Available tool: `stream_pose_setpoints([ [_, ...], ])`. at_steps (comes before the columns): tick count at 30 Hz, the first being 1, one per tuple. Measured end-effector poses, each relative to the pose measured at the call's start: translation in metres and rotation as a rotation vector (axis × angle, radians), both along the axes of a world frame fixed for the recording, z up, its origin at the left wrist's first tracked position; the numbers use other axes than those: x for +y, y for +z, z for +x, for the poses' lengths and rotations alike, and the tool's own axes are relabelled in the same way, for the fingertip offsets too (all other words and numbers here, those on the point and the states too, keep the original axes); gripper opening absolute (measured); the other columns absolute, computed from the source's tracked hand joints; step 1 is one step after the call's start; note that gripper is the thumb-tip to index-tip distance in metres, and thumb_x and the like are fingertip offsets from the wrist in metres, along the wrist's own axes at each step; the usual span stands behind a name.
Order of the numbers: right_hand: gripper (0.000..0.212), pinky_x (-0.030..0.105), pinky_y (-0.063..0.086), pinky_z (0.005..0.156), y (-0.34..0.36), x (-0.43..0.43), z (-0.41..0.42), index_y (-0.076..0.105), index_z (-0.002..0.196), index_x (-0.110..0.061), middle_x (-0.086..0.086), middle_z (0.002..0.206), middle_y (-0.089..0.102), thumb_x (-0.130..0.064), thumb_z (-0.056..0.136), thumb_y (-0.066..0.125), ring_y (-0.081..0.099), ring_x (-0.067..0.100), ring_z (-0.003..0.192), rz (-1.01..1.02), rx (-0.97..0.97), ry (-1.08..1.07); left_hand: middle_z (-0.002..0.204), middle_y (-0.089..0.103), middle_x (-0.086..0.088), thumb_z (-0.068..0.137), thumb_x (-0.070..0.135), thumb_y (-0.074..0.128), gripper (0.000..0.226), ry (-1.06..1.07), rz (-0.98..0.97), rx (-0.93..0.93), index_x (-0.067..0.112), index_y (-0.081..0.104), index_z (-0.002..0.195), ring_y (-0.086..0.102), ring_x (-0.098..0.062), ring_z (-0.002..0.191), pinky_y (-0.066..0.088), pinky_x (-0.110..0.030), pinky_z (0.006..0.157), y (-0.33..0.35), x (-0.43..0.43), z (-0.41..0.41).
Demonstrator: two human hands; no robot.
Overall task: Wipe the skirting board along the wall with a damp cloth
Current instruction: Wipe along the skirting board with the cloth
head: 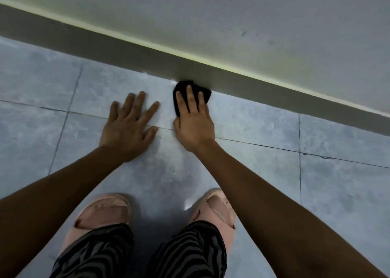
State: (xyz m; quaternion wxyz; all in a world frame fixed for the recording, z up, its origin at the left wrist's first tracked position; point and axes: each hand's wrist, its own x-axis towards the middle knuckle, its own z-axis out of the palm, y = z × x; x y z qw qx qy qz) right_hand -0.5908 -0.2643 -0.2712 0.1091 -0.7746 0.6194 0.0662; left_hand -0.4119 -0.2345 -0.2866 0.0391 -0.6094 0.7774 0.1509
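A dark grey skirting board [130, 49] runs diagonally from upper left to lower right, below a pale wall [232, 14]. My right hand [194, 121] presses a black cloth [205, 93] against the foot of the board, where it meets the floor. Most of the cloth is under my fingers. My left hand [128, 123] lies flat on the tiled floor just left of it, fingers spread, holding nothing.
Grey floor tiles [327, 182] with dark grout lines fill the lower view. My two feet in pink slippers [105, 212] and striped trouser legs [190, 252] are at the bottom centre. A thin light strip edges the top of the board.
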Motion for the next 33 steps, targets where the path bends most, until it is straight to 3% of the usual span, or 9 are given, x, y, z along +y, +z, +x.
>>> stream_pose_setpoints([
  [3,0.065,0.041,0.014,0.116,0.002,-0.001,-0.033,0.012,0.153,-0.023,0.005,0.16,0.003,-0.033,0.093,0.037,0.004,0.028,0.144,0.015,0.014,0.011,0.16,-0.007,-0.008,0.092,0.052,0.021,0.066,0.042,-0.035,0.011,0.029,0.001,0.15,-0.007,-0.028,0.146,-0.001,-0.05,0.116,0.0,0.001,0.011],
  [6,0.064,0.04,0.018,0.115,0.004,0.009,-0.083,0.012,0.153,-0.022,0.005,0.16,0.004,-0.031,0.094,0.037,0.005,0.027,0.144,0.0,0.037,-0.156,0.159,-0.007,-0.007,0.092,0.057,0.016,0.066,0.115,-0.041,0.011,0.031,-0.001,0.15,-0.007,-0.028,0.146,-0.001,-0.051,0.115,-0.003,-0.001,0.039],
  [10,0.061,0.043,0.012,0.116,0.007,0.012,-0.093,0.012,0.153,-0.018,0.005,0.16,0.002,-0.027,0.097,0.035,0.0,0.031,0.144,0.024,0.035,-0.324,0.159,-0.012,-0.004,0.087,0.065,0.002,0.068,0.052,0.0,-0.025,0.036,-0.006,0.148,-0.01,-0.027,0.145,-0.003,-0.052,0.114,-0.005,-0.007,0.057],
  [16,0.058,0.042,0.01,0.116,0.004,-0.006,0.003,0.014,0.153,-0.019,0.001,0.16,0.006,-0.028,0.098,0.031,0.001,0.037,0.143,-0.02,0.03,0.053,0.158,-0.014,-0.003,0.087,0.063,0.007,0.068,0.074,-0.02,-0.025,0.036,-0.007,0.148,-0.013,-0.024,0.145,-0.007,-0.05,0.113,-0.008,-0.005,0.053],
  [19,0.056,0.044,0.008,0.117,-0.001,-0.017,0.033,0.013,0.153,-0.02,-0.004,0.16,0.004,-0.029,0.1,0.029,-0.002,0.039,0.142,-0.009,-0.027,0.117,0.159,-0.013,-0.004,0.087,0.063,0.009,0.069,0.084,-0.022,-0.01,0.034,-0.006,0.149,-0.013,-0.025,0.145,-0.005,-0.051,0.115,-0.007,-0.005,0.052],
  [21,0.057,0.041,0.013,0.116,0.001,-0.019,0.02,0.017,0.152,-0.018,0.0,0.159,0.009,-0.02,0.098,0.036,0.007,0.036,0.142,-0.018,-0.076,0.174,0.159,-0.01,-0.005,0.088,0.061,0.01,0.07,0.081,-0.026,0.005,0.031,-0.002,0.15,-0.011,-0.025,0.145,-0.004,-0.05,0.116,-0.006,-0.003,0.054],
  [24,0.059,0.036,0.019,0.114,0.006,-0.012,-0.034,0.024,0.149,-0.008,0.012,0.157,0.015,-0.009,0.094,0.045,0.021,0.033,0.14,-0.042,-0.173,0.096,0.159,-0.006,-0.007,0.09,0.058,0.011,0.068,0.171,-0.059,0.041,0.03,0.001,0.15,-0.007,-0.025,0.146,-0.004,-0.048,0.115,-0.004,-0.001,0.068],
  [29,0.056,0.038,0.01,0.117,0.008,-0.003,-0.071,0.016,0.15,-0.004,0.017,0.157,0.005,-0.014,0.099,0.04,0.005,0.035,0.143,0.018,-0.111,-0.098,0.159,-0.008,-0.006,0.089,0.061,0.012,0.069,0.323,-0.052,0.053,0.031,-0.001,0.15,-0.009,-0.025,0.145,-0.006,-0.048,0.115,-0.003,0.001,0.103],
  [33,0.057,0.038,0.008,0.116,0.012,-0.009,-0.022,0.015,0.149,0.001,0.022,0.156,0.007,-0.011,0.099,0.039,0.007,0.036,0.143,0.022,-0.095,0.117,0.16,-0.006,-0.006,0.089,0.058,0.014,0.07,0.337,-0.037,0.039,0.029,0.001,0.15,-0.008,-0.028,0.146,-0.002,-0.052,0.115,-0.003,0.001,0.101],
])
